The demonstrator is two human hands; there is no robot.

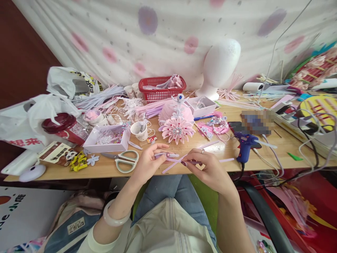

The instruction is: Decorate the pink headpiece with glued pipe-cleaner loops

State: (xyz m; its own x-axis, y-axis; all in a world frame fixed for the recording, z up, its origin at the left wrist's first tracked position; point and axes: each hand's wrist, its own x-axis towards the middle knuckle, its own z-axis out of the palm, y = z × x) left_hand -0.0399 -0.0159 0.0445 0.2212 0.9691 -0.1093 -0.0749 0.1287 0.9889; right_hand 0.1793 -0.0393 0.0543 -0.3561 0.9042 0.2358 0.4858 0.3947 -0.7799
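At the front edge of the wooden table (110,168), my left hand (150,160) pinches the end of thin pale pink pipe-cleaner strips (172,162). My right hand (205,167) grips the same strips from the other side, fingers curled round them. The strips cross between my two hands just above the table edge. White-handled scissors (123,160) lie just left of my left hand. A blue hot glue gun (244,144) stands to the right of my right hand. A pink flower headpiece (177,123) with a blue gem on top sits behind my hands.
A red basket (160,88) and a white foam head (219,66) stand at the back. A white tray of beads (107,140), paper cups (139,130), plastic bags (39,112) and cables (313,140) crowd the table. A chair arm (265,211) is at my right.
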